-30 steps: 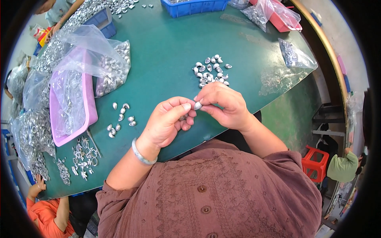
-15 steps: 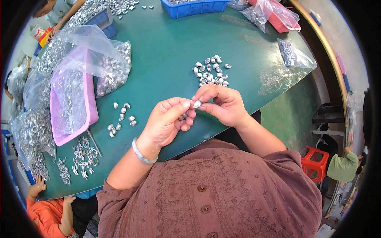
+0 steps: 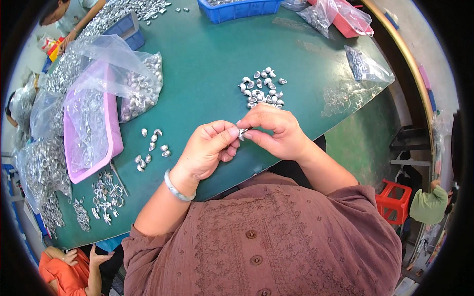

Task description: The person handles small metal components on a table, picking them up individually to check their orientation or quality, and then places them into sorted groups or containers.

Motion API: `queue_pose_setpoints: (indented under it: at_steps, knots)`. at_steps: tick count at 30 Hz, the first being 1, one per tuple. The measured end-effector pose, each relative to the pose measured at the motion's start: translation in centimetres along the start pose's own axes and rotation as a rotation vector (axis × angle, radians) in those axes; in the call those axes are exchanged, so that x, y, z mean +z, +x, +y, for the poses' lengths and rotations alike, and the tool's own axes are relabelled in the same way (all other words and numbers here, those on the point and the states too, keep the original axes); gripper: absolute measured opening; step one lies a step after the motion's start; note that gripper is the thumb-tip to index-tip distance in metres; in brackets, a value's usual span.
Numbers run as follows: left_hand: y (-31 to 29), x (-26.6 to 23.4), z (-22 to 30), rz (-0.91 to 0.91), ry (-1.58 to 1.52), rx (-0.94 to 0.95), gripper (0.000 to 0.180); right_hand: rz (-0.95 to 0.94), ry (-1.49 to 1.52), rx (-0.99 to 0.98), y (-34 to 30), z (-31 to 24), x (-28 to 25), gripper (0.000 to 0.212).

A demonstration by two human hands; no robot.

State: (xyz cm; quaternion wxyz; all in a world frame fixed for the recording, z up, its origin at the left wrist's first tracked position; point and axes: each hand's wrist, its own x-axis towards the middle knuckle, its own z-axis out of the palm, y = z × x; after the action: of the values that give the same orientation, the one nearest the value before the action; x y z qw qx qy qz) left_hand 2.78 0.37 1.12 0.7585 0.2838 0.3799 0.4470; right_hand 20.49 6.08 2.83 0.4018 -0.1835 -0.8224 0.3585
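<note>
A small silver teardrop-shaped metal piece [image 3: 242, 134] is pinched between the fingertips of both my hands, above the near edge of the table. My left hand [image 3: 210, 148], with a pale bangle at its wrist, is closed on it from the left; its curled lower fingers hide whatever may lie in the palm. From the right, the thumb and forefinger of my right hand [image 3: 279, 130] grip the same piece. Just beyond my right hand lies a group of similar teardrop pieces [image 3: 259, 85], some showing a hollow side. Several more [image 3: 152, 146] are scattered left of my left hand.
On the green table [image 3: 212, 59] a lilac basket [image 3: 117, 133] holds plastic bags, beside a clear bag of silver pieces [image 3: 143, 89]. Blue bins [image 3: 242, 11] stand farther off. A flat bag [image 3: 368, 66] lies at the right. A person in orange [image 3: 64, 274] sits lower left.
The piece between my fingertips has turned, so a different side shows. My left fingers have curled further closed. The person in orange has moved both hands away from the table's edge.
</note>
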Motion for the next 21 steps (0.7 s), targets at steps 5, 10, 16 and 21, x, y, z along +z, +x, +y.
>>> queue_pose_setpoints:
  at_steps: [5, 10, 16, 21]
  knots:
    - [0.2, 0.0, -0.1, -0.037, -0.071, -0.041, 0.015, -0.024, -0.068, 0.015, 0.0, -0.2, -0.2, 0.016]
    - [0.4, -0.7, -0.1, -0.164, -0.243, -0.094, 0.022, 0.032, -0.01, 0.147, 0.0, -0.1, -0.7, 0.017]
    - [0.6, -0.9, -0.1, -0.222, -0.305, -0.06, 0.021, 0.179, -0.265, 0.187, -0.2, 2.6, -2.3, 0.014]
    - [0.7, -0.7, 0.3, -0.167, -0.368, -0.004, 0.02, -0.039, -0.613, 0.153, -0.1, 3.1, -2.2, 0.014]
